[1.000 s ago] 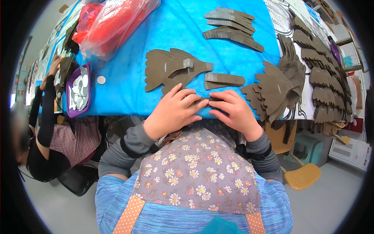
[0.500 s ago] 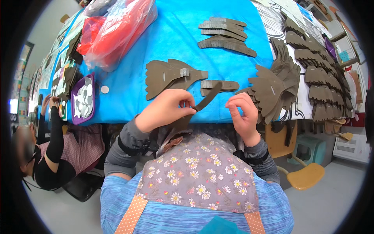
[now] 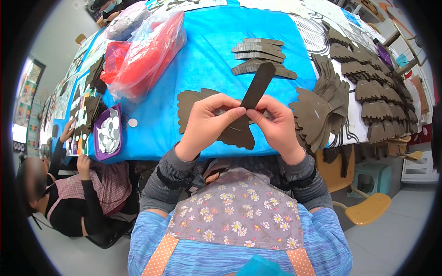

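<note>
The left hand (image 3: 209, 122) and right hand (image 3: 277, 123) are pinching the dark strip's near end (image 3: 258, 85), its long axis running away, slightly rightward

A blue cover (image 3: 154, 140) drapes the table (image 3: 205, 55). On it lie stacked brown strips (image 3: 260, 55), a white disc (image 3: 132, 123), a purple basket (image 3: 108, 157) of white pieces (image 3: 109, 131) and a clear plastic bag (image 3: 145, 69) with red contents. Scallop-edged brown fans (image 3: 313, 110) straddle its right edge, beside rows of scalloped pieces (image 3: 375, 92).
</note>
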Demonstrator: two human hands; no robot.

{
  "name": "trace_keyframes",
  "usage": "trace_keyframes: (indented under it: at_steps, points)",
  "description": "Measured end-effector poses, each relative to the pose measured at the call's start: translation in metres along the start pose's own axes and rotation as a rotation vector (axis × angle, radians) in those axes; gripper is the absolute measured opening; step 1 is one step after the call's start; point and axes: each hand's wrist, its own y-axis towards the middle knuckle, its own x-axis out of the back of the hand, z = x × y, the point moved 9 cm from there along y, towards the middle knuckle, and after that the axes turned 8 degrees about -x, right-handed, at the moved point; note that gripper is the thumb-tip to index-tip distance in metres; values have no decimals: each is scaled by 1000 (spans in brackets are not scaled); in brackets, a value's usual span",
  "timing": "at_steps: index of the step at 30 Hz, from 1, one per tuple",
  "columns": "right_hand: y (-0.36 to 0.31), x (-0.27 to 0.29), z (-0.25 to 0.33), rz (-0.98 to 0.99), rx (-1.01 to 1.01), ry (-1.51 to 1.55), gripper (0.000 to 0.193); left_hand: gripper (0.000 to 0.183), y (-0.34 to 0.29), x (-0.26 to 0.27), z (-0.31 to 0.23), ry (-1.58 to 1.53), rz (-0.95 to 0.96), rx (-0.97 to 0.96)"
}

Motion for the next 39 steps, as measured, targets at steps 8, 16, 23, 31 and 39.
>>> trace_keyframes:
  at_steps: [8, 16, 23, 31, 39]
  points:
    - [10, 42, 14, -87, -195, 126, 11, 18, 10, -17, 12, -65, 125, 131]
    - [1, 100, 102, -519, -6, -175, 13, 43, 1, -65, 15, -83, 491, 126]
    - [-20, 176, 91, -740, -32, -346, 17, 44, -20, -49, 26, -183, 450, 292]
    - [-11, 95, 38, -372, 178, -1092, 17, 39, -11, 62, 18, 1029, 81, -262]
    - [0, 18, -36, -33, 111, -1026, 13, 40, -11, 66, 32, 1045, 109, -240]
